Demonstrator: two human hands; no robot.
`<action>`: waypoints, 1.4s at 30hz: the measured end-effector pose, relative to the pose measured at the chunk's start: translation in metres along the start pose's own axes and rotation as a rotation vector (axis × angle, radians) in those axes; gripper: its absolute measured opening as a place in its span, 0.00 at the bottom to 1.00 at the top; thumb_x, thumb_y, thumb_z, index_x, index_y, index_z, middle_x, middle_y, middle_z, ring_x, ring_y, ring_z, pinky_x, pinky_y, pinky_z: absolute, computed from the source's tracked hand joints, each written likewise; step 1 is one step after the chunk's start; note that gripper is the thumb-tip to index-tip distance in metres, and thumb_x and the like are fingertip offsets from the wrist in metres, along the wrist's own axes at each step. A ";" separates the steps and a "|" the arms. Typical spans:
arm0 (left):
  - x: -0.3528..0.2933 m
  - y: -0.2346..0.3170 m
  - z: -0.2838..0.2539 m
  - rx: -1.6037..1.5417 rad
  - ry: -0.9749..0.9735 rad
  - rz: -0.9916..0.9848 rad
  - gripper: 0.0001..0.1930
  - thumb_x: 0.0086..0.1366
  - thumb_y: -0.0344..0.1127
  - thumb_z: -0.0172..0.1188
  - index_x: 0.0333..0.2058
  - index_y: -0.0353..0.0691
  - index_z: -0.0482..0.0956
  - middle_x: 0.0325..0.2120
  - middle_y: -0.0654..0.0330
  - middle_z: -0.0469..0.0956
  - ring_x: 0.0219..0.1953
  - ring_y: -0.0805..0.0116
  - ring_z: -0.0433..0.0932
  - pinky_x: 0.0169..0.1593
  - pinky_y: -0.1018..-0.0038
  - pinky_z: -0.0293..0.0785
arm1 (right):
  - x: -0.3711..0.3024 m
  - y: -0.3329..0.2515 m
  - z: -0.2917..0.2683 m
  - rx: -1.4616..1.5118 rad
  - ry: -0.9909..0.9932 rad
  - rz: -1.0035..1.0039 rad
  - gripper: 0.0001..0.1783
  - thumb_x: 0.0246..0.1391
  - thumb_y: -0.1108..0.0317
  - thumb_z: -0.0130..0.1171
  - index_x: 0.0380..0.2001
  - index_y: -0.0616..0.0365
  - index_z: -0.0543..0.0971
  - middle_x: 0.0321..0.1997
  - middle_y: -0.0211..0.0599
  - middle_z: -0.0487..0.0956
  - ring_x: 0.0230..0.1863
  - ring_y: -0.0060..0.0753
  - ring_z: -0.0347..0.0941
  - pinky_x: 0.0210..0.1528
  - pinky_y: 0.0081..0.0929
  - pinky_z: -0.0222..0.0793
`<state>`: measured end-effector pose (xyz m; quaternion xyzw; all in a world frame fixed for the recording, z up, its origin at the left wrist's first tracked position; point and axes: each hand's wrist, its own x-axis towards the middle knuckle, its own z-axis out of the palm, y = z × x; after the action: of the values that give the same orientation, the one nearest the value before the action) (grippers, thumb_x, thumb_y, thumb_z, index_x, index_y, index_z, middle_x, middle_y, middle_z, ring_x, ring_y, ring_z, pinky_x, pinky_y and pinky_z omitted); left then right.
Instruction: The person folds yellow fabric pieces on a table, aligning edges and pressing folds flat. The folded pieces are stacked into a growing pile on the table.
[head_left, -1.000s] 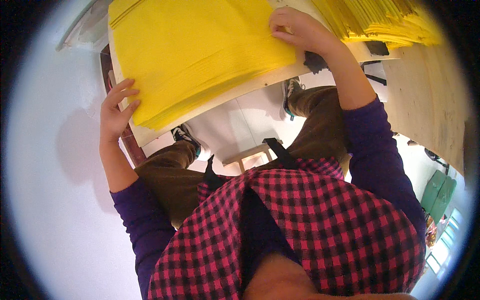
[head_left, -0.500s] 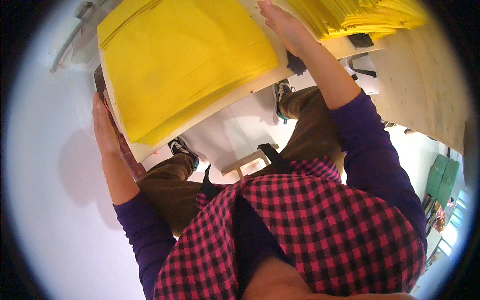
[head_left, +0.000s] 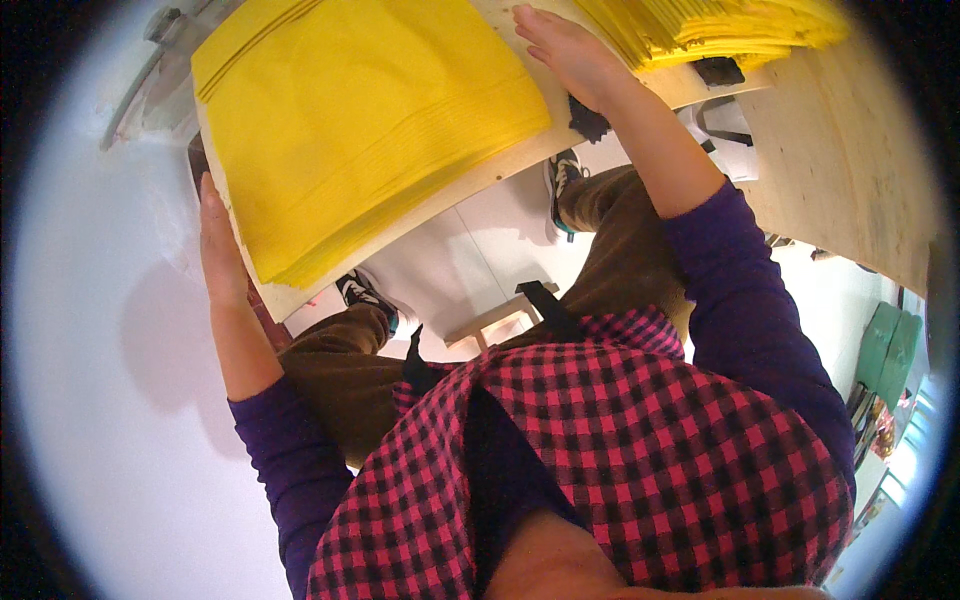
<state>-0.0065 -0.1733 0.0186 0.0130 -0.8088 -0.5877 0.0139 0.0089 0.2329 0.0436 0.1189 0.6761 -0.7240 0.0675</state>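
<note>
A neat stack of yellow, cloth-like sheets (head_left: 370,120) lies on the pale wooden table (head_left: 420,222) in front of me; I cannot tell whether they are bags or plain sheets. My left hand (head_left: 222,250) is stretched out beside the table's left edge, its fingers straight and nothing in them. To the right of the stack is my right hand (head_left: 580,62), open and empty, its fingers pointing up and left. A narrow strip of bare wood shows between its fingertips and the stack.
A second, looser pile of yellow sheets (head_left: 710,30) sits at the far right, with a dark object (head_left: 720,71) below it. Another black object (head_left: 588,120) is by my right wrist. A white wall (head_left: 110,330) rises close on the left. Below the table stands a small wooden stool (head_left: 500,325).
My left hand has shifted slightly to the right, closer against the table's edge. My right hand has barely moved, and the yellow stack looks the same.
</note>
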 end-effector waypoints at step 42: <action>0.013 0.050 0.197 0.258 -0.567 0.531 0.24 0.55 0.36 0.63 0.52 0.43 0.74 0.56 0.57 0.70 0.65 0.57 0.57 0.68 0.62 0.42 | -0.001 0.052 -0.041 -0.306 -0.121 -0.127 0.26 0.47 0.70 0.61 0.51 0.66 0.72 0.48 0.42 0.77 0.49 0.32 0.73 0.53 0.26 0.67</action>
<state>-0.0269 0.0290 0.0053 -0.3572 -0.8229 -0.4376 -0.0604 0.0267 0.2693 -0.0089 0.0207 0.7792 -0.6213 0.0796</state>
